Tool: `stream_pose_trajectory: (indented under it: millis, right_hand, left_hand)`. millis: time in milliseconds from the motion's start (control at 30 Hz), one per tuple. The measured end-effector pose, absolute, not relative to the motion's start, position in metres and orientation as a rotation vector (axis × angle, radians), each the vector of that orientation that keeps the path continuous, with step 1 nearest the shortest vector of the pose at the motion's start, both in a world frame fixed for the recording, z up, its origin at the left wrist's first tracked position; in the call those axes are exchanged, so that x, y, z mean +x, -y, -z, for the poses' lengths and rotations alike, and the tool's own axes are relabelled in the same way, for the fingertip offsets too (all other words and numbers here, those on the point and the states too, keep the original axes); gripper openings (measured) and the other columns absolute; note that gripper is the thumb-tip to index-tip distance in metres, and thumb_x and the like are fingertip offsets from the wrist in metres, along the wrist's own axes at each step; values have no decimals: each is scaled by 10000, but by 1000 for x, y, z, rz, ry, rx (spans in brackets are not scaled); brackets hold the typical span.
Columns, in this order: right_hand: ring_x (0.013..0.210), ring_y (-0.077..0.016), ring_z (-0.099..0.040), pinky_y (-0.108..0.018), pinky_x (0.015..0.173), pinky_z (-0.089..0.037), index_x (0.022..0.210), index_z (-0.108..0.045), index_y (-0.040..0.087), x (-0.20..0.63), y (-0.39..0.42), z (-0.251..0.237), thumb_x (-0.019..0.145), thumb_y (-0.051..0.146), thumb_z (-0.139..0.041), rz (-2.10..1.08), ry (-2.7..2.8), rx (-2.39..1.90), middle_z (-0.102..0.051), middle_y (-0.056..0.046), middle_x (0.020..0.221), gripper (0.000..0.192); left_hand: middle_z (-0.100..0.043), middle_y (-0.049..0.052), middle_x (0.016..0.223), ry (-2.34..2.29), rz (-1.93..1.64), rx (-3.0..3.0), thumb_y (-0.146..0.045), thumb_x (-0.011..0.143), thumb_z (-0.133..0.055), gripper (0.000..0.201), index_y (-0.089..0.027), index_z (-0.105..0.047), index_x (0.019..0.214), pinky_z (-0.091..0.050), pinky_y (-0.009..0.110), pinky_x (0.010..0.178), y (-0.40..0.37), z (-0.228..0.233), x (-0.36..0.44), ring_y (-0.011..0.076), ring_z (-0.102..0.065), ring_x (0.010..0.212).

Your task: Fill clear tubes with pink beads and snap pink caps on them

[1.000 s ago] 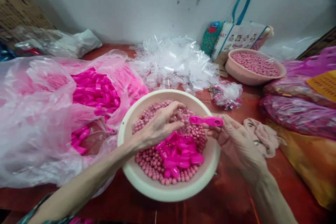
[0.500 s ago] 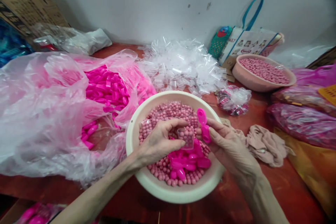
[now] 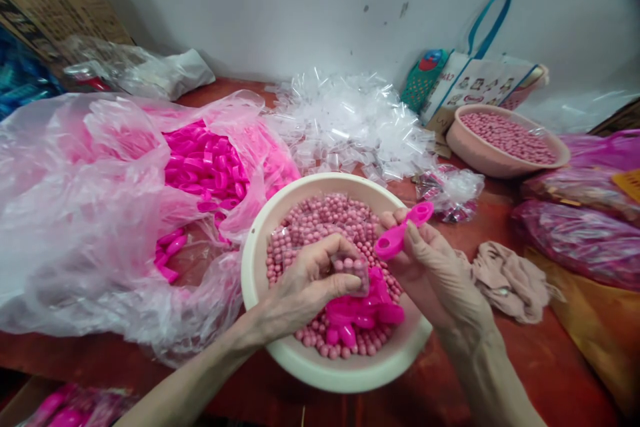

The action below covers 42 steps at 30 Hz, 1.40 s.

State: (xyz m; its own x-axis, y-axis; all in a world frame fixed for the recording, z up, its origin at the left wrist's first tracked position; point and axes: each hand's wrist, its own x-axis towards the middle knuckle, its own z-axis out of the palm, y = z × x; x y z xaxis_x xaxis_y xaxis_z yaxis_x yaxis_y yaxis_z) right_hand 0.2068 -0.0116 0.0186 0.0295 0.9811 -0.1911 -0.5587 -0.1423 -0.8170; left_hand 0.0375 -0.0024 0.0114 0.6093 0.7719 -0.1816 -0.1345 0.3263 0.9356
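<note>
- The left hand (image 3: 310,280) reached in from the lower left, forearm bare, fingers curled and thumb pressed in a pinch.
- The right hand (image 3: 430,273) came from the lower right, palm turned inward, thumb and fingertips pinched together.
- Both hands sat close together, nearly touching.

A small packing workshop, likely home-run. Left of the fingers (image 3: 345,250) lies a bulk bag of pink caps (image 3: 205,167); beyond them a heap of clear wrappers (image 3: 350,120), and a second basin of beads (image 3: 505,140) far right.
</note>
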Motion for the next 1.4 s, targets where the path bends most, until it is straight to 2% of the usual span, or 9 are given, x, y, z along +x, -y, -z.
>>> stream_pose_trajectory:
  millis: [133, 233, 367, 433, 567, 767, 1067, 1233, 1400]
  right_hand:
    - [720, -93, -598, -216, 706, -502, 786, -596, 209, 195, 15, -13, 697, 246, -743, -1413, 703, -915, -604, 31, 809, 176]
    - [762, -98, -582, -223, 736, -486, 788, -575, 213, 189, 22, -4, 707, 220, -736, -1253, 895, -994, -591, 34, 823, 180]
    - [741, -111, -583, -224, 690, -482, 869, -599, 236, 188, 30, -1, 720, 248, -727, -982, 1125, -1232, -622, 29, 833, 196]
    - [747, -117, -589, -225, 693, -479, 836, -626, 231, 191, 31, -4, 732, 248, -716, -865, 1272, -1275, -635, 28, 805, 138]
    - [748, -130, -602, -244, 688, -483, 806, -662, 218, 199, 28, -13, 769, 216, -681, -836, 1534, -1233, -647, 16, 775, 42]
    - [809, -129, -622, -226, 700, -502, 896, -690, 228, 208, 25, -21, 765, 132, -672, -586, 1802, -1172, -654, -8, 858, 163]
    - [761, -133, -653, -222, 653, -524, 896, -692, 228, 225, 24, -13, 771, 102, -656, -536, 1868, -1118, -689, -16, 835, 181]
    - [743, -122, -638, -203, 634, -516, 931, -689, 237, 223, 27, -14, 778, 90, -642, -512, 1822, -1134, -673, -15, 836, 218]
    - [630, -103, -603, -185, 531, -482, 984, -684, 255, 216, 33, -11, 796, 58, -582, -473, 1906, -1103, -622, -5, 747, 292]
  left_hand:
    - [-582, -6, 765, -745, -658, 1028, -161, 780, -614, 181, -150, -544, 947, -453, 240, 676, 10, -10, 39, 107, -555, 710]
    - [-588, 0, 762, -771, -694, 1027, -163, 759, -638, 141, -132, -575, 881, -442, 217, 648, 11, -8, 38, 99, -534, 696]
    - [-579, -5, 769, -834, -734, 1084, -173, 759, -646, 109, -137, -594, 848, -436, 219, 668, 11, -2, 34, 105, -524, 717]
    - [-570, -8, 781, -851, -764, 1140, -183, 777, -634, 89, -146, -596, 849, -429, 221, 686, 12, 3, 32, 112, -522, 746]
    - [-549, -12, 776, -828, -788, 1212, -206, 820, -591, 52, -158, -576, 832, -424, 229, 703, 11, 9, 31, 124, -521, 776]
    - [-557, -2, 790, -805, -759, 1205, -212, 840, -564, 59, -154, -569, 844, -419, 231, 681, 11, 6, 31, 123, -512, 758]
    - [-598, -7, 831, -809, -751, 1225, -192, 841, -571, 127, -172, -624, 955, -420, 207, 687, 12, 0, 33, 101, -517, 752]
    - [-604, 0, 840, -852, -748, 1262, -211, 843, -570, 105, -169, -604, 933, -426, 226, 710, 13, 1, 32, 121, -538, 787]
    - [-577, -1, 776, -854, -709, 1343, -235, 850, -561, 100, -145, -603, 866, -403, 228, 667, 14, 5, 32, 113, -505, 723]
